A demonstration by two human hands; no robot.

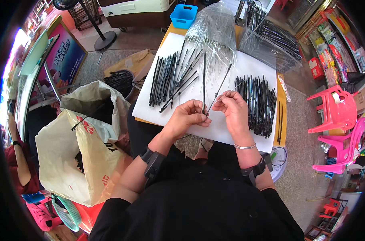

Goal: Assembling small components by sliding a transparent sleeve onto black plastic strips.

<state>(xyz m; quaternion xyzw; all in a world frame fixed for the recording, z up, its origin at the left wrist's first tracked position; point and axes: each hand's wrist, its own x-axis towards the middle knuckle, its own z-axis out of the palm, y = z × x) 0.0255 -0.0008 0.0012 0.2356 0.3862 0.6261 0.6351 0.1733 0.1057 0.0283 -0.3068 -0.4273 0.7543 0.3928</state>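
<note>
My left hand is closed, thumb against fingers, around the lower end of a thin black rod that stands upright from the grip. A second thin black rod leans right, its lower end also at the left fingers. Beside it, my right hand has its thumb and fingertips pinched together; what lies between them is too small to make out. Both hands are over the near edge of a white board. Loose black rods lie to the left, and a dense row of black rods to the right.
A clear plastic bag of thin wires lies at the back, near a blue basket. A clear bin of black rods stands at the back right. Left of my legs is a large pale sack. Pink chairs stand at right.
</note>
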